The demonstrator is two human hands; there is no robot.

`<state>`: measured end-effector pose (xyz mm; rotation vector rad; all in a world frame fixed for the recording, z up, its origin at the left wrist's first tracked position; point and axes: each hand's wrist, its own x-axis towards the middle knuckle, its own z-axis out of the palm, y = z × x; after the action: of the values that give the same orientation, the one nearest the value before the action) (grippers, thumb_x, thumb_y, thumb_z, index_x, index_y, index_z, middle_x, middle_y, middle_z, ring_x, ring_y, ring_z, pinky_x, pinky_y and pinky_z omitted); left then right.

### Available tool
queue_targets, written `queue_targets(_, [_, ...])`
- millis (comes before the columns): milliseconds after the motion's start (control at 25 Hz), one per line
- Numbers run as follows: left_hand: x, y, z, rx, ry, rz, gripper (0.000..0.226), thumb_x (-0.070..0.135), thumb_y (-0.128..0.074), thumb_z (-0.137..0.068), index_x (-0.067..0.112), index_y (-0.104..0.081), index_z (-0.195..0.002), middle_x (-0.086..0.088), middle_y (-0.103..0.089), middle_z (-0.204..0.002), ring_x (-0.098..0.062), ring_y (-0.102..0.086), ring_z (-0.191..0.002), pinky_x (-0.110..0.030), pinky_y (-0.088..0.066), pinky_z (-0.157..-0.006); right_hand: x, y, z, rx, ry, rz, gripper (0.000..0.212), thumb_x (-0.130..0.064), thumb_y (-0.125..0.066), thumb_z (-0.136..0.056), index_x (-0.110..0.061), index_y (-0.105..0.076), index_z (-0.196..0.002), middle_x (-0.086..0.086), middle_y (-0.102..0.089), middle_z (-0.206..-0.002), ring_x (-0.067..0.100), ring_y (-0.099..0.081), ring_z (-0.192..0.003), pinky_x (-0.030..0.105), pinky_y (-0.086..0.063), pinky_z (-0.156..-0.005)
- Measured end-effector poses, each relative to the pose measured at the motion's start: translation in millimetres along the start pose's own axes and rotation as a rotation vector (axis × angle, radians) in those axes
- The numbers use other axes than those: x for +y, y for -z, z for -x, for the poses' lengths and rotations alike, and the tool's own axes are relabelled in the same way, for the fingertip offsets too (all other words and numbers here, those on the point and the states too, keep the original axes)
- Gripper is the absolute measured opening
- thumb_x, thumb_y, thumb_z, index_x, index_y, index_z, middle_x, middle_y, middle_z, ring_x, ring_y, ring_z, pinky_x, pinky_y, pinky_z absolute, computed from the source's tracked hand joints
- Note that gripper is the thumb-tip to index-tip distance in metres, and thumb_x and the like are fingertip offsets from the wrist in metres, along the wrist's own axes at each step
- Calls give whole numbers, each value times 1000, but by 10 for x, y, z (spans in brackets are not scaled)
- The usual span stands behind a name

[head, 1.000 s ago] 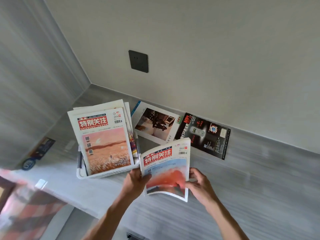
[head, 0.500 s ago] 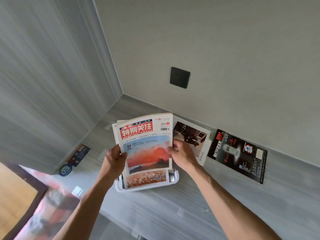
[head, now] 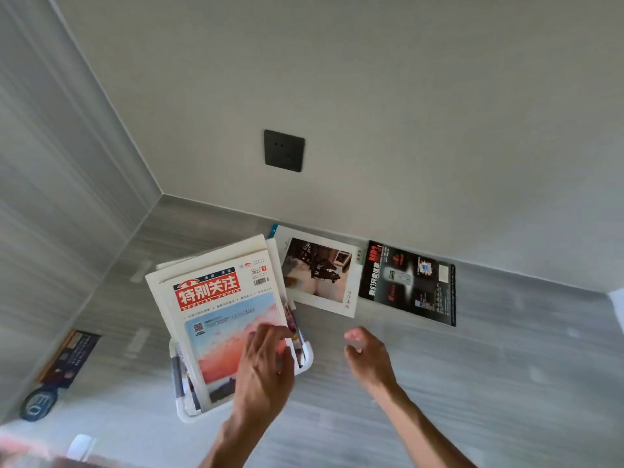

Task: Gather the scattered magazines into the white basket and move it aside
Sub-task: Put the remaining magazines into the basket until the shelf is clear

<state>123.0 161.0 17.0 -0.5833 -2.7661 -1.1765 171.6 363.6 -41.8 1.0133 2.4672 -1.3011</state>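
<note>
The white basket [head: 306, 361] stands on the grey counter, filled with a stack of magazines. On top lies the red-titled magazine [head: 216, 319] with a sunset cover. My left hand [head: 266, 369] hovers over its lower right corner, fingers loose, holding nothing. My right hand [head: 366, 358] is to the right of the basket above the counter, fingers loosely curled and empty. A white magazine with a dark photo [head: 320, 271] lies flat against the back wall. Beside it on the right lies a black magazine [head: 408, 282].
The grey counter [head: 489, 366] runs into a corner, with a panel wall on the left. A dark wall socket [head: 284, 151] sits above the magazines. A dark booklet [head: 69, 354] and a round dark label [head: 37, 403] lie at the left counter edge.
Both hands carried the sunset magazine left onto the basket stack and let it go. My right hand has drawn back to the right of the basket.
</note>
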Motion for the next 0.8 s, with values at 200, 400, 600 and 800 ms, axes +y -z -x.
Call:
queue_targets(200, [364, -576, -128, -238, -111, 36, 27, -8, -61, -72, 10, -64, -93, -2, -65, -93, -19, -60, -84, -33, -54, -70, 48, 501, -505, 17, 120, 368, 29, -18, -55, -89, -19, -59, -118, 2, -62, -126, 24, -59, -111, 34, -49, -91])
queue_targets(400, [268, -847, -8, -256, -58, -23, 32, -4, -61, -73, 17, -64, -96, 3, -64, -103, -14, -59, -91, -26, -51, -74, 141, 429, -998, -24, 399, 715, 40, -10, -58, -88, -9, -49, -127, 10, -50, -131, 29, -51, -116, 45, -48, -96])
queue_targets(600, [126, -909, 44, -302, -21, -101, 30, 2, -61, -79, 21, -65, -101, 5, -59, -123, -11, -56, -108, -22, -48, -83, 401, 220, -1229, 29, 585, 1017, 26, 6, -44, -89, 2, -56, -112, 17, -60, -105, 31, -61, -88, 40, -52, -79])
queue_targets(800, [186, -907, 199, -313, 35, -98, 32, 3, -60, -79, 25, -66, -101, 8, -58, -127, -8, -55, -116, -16, -39, -94, 488, 249, -1209, -4, 646, 1233, 22, 4, -48, -84, -1, -65, -95, 10, -67, -76, 23, -63, -66, 31, -54, -58])
